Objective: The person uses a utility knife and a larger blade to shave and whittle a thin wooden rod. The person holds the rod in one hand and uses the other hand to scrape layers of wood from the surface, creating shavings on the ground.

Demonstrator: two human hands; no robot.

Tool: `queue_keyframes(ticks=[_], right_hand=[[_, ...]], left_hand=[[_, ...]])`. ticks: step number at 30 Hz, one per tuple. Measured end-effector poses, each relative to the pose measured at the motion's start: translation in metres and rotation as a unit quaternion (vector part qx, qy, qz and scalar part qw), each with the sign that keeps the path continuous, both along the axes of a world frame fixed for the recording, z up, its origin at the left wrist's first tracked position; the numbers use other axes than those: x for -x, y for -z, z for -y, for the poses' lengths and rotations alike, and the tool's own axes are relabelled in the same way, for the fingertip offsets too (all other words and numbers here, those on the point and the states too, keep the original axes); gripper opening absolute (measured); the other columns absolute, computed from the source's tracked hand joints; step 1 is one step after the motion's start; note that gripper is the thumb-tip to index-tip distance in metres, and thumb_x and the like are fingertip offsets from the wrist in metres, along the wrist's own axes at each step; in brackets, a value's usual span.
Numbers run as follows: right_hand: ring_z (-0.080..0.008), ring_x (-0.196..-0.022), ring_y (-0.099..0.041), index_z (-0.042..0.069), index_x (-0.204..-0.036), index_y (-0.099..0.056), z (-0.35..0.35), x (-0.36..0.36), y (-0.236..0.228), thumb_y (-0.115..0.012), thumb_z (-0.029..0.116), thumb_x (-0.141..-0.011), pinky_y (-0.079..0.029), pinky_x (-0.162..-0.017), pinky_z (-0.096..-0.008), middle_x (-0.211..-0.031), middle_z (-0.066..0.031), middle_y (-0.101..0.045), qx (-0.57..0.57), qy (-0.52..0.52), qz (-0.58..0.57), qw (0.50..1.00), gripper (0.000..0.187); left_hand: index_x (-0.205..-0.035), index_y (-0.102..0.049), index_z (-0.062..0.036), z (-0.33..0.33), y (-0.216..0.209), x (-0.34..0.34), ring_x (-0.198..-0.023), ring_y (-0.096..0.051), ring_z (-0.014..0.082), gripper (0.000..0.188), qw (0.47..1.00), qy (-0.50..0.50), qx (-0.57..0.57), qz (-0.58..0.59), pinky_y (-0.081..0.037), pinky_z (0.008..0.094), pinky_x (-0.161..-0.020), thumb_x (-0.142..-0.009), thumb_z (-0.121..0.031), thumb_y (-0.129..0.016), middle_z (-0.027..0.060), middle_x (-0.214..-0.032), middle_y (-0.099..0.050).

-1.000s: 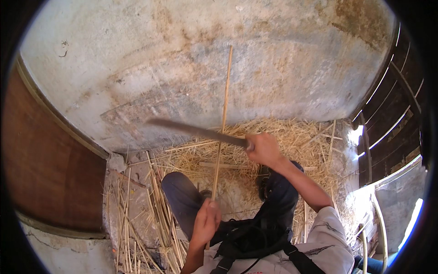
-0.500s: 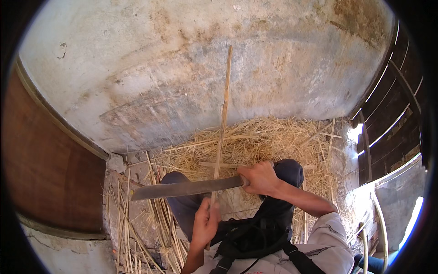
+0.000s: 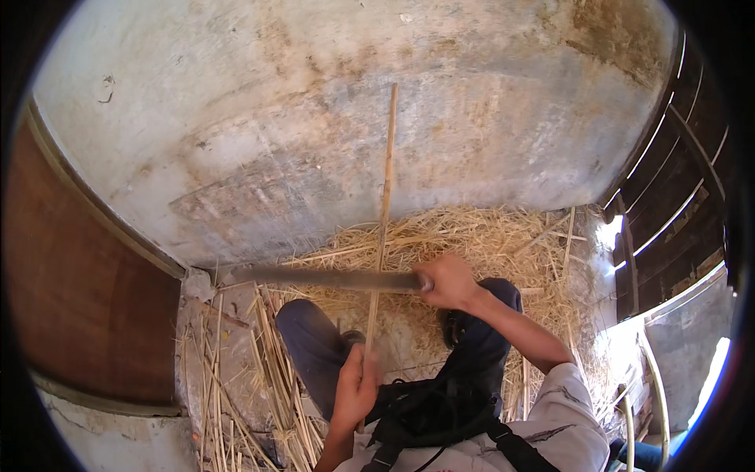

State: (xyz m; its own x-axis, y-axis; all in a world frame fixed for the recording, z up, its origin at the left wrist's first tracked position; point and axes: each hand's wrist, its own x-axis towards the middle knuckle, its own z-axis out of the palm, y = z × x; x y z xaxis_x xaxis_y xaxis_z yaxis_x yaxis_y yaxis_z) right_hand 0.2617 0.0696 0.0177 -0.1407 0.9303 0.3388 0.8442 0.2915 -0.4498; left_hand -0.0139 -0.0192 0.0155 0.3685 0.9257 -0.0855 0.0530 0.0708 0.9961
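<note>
My left hand [image 3: 355, 391] is closed round the lower end of a long, thin bamboo strip [image 3: 388, 169], which points up and away from me toward the wall. In my right hand [image 3: 450, 283] is the handle of a machete [image 3: 330, 278], fingers wrapped tight. Its long blade lies sideways across the strip, pointing left and smeared by motion. Whether the edge touches the strip, I cannot tell. The strip's bottom end shows just below my left hand.
A heap of pale shavings [image 3: 472, 236] lies against the stained wall [image 3: 314, 141]. Split strips [image 3: 275, 362] are piled on the floor at my left, near a brown door panel [image 3: 94, 291]. Dark slatted boards [image 3: 676, 204] stand at right. My bent knees flank the work.
My right hand has moved the machete up along the strip, away from my left hand. My left hand still grips the strip in nearly the same place.
</note>
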Motion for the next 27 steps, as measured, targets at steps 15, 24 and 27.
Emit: queue_keyframes(ticks=[15, 24, 27], right_hand=[[-0.0391, -0.072, -0.070, 0.010, -0.087, -0.073, -0.059, -0.029, -0.027, -0.067, 0.016, -0.075, -0.056, -0.068, -0.0499, -0.072, -0.0188, -0.068, 0.011, 0.030, 0.032, 0.999, 0.015], [-0.0375, -0.072, -0.070, 0.012, -0.085, -0.076, -0.099, -0.041, -0.015, -0.066, 0.018, -0.079, -0.057, -0.067, -0.0483, -0.075, -0.0186, -0.070, 0.017, 0.080, 0.002, 0.997, 0.014], [-0.0348, -0.071, -0.071, 0.012, -0.088, -0.077, -0.128, -0.065, -0.035, -0.065, 0.019, -0.081, -0.058, -0.068, -0.0484, -0.075, -0.0181, -0.070, -0.009, 0.164, -0.005, 0.986, 0.015]], left_hand=[[-0.096, -0.046, -0.0096, -0.005, -0.006, 0.003, -0.043, -0.034, 0.0029, 0.025, 0.996, 0.013, 0.077, 0.043, -0.028, 0.0218, -0.038, -0.114, -0.027, -0.045, -0.0050, -0.058, -0.042], [-0.097, -0.047, -0.0092, -0.007, 0.001, 0.005, -0.044, -0.035, 0.0031, 0.024, 1.000, 0.007, 0.010, 0.001, -0.029, 0.0216, -0.039, -0.114, -0.026, -0.045, -0.0048, -0.058, -0.042], [-0.097, -0.047, -0.0094, -0.006, 0.001, 0.006, -0.044, -0.035, 0.0034, 0.024, 1.000, 0.009, 0.028, 0.008, -0.029, 0.0223, -0.040, -0.114, -0.026, -0.045, -0.0047, -0.059, -0.042]])
